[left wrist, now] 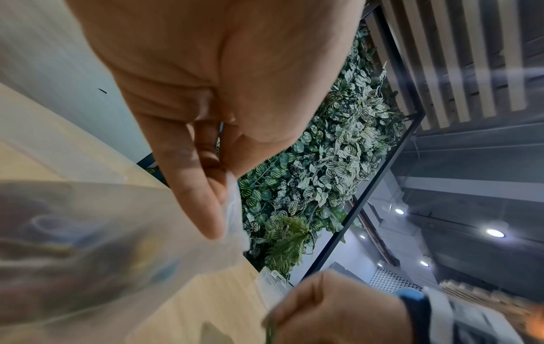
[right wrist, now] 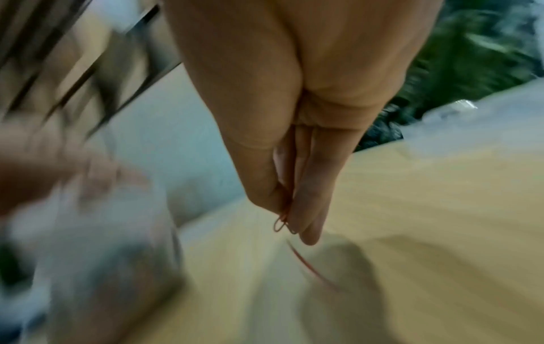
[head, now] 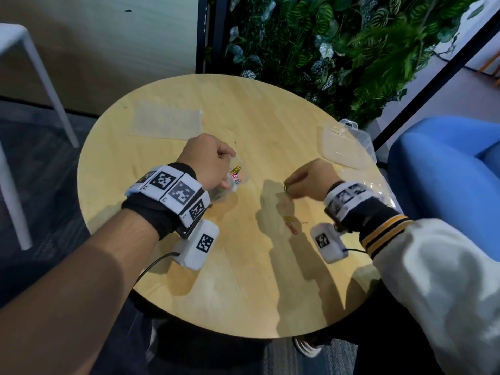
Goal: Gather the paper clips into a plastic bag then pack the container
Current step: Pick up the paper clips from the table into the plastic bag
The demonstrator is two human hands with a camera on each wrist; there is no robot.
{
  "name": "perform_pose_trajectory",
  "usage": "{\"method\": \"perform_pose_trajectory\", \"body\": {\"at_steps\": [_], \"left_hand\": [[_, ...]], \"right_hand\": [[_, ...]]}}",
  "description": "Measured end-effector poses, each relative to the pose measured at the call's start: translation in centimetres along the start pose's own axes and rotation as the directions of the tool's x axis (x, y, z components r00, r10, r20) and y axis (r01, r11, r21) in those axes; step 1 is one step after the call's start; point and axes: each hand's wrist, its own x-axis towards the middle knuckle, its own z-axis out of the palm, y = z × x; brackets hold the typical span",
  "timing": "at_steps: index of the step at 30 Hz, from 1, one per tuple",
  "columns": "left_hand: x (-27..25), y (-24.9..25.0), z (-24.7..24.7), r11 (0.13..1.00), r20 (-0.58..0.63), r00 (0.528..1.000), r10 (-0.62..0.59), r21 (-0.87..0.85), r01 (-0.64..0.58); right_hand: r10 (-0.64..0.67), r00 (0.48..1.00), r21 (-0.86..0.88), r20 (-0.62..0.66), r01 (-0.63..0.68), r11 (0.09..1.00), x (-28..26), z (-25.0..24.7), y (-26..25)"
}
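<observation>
Your left hand point(head: 209, 161) pinched bag point(head: 228, 185) rim above table point(head: 243, 280); film limp, slippery, so rim was best hold. Your right hand point(head: 308, 182) fingertips pressed together, pinching clip point(right wrist: 282, 221): light, springy. Two clips point(head: 290, 223) lay loose. Container point(head: 347, 147) far right.

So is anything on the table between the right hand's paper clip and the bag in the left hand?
Nothing visible: only bare round wooden table lies between the right hand and the clear plastic bag the left hand holds.
</observation>
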Motion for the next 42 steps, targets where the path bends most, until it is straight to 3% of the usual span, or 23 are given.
{"method": "perform_pose_trajectory", "body": {"at_steps": [1,2,3,5,9,11,13,16,18,20,21,23,29,37,39,42], "left_hand": [[0.1,0.1,0.0,1.000,0.007,1.000,-0.004,-0.003,0.004],[0.1,0.1,0.1,1.000,0.011,1.000,-0.008,-0.007,0.008],[0.2,0.1,0.1,1.000,0.011,1.000,-0.012,-0.014,0.012],[0.3,0.3,0.0,0.999,0.013,1.000,-0.017,-0.029,0.018],[0.2,0.4,0.0,0.999,0.017,1.000,-0.019,-0.042,0.020],[0.0,0.4,-0.1,0.999,0.002,1.000,-0.031,-0.043,0.031],[0.0,0.4,-0.3,0.999,-0.015,0.999,-0.038,-0.040,0.038],[0.1,0.3,-0.5,0.997,-0.021,0.999,-0.039,-0.062,0.037],[0.2,0.1,-0.5,0.998,-0.023,0.999,-0.025,-0.055,0.024],[0.2,0.2,-0.4,0.998,-0.017,1.000,-0.025,-0.053,0.024],[0.1,0.3,-0.3,0.998,-0.015,1.000,-0.027,-0.049,0.026],[0.1,0.4,-0.2,0.999,-0.017,1.000,-0.026,-0.033,0.025],[0.0,0.3,-0.2,0.997,-0.024,0.999,-0.049,-0.066,0.047],[0.0,0.2,-0.5,0.996,-0.023,0.998,-0.057,-0.066,0.055],[0.0,0.2,-0.5,0.997,-0.021,0.998,-0.055,-0.064,0.053],[0.0,0.2,-0.5,0.997,-0.017,0.999,-0.045,-0.056,0.044]], "right_hand": [[0.022,1.000,0.291,0.011,-0.024,0.956,-0.2,-0.7,-0.7],[0.007,0.999,0.538,0.038,-0.026,0.842,-0.4,-1.0,-1.7],[-0.035,0.997,0.687,0.063,-0.018,0.726,-0.5,-1.2,-2.8],[-0.120,0.990,0.752,0.080,0.019,0.659,-0.7,-0.8,-5.0],[-0.215,0.975,0.581,0.061,0.140,0.802,-1.0,1.0,-8.3],[-0.306,0.952,0.265,0.033,0.287,0.921,-1.1,1.5,-9.0],[-0.427,0.904,-0.010,0.004,0.427,0.904,-1.4,1.2,-9.3],[-0.502,0.861,-0.011,-0.085,0.502,0.865,-2.0,-0.7,-7.7],[-0.435,0.900,-0.166,-0.009,0.428,0.889,-2.1,-1.8,-5.0],[-0.213,0.963,-0.407,0.163,0.262,0.875,-2.2,-1.7,-1.7],[-0.102,0.970,-0.473,0.222,0.199,0.858,-2.5,-1.2,0.0],[-0.025,0.966,-0.475,0.256,0.148,0.867,-3.1,0.1,2.4],[-0.202,0.968,-0.339,0.148,0.242,0.909,-3.8,2.6,3.8],[-0.213,0.962,-0.492,0.171,0.271,0.828,-3.0,3.9,2.4],[-0.249,0.955,-0.543,0.159,0.295,0.786,-2.8,4.2,2.2],[-0.322,0.941,-0.502,0.102,0.329,0.800,-2.1,4.2,2.4]]}}
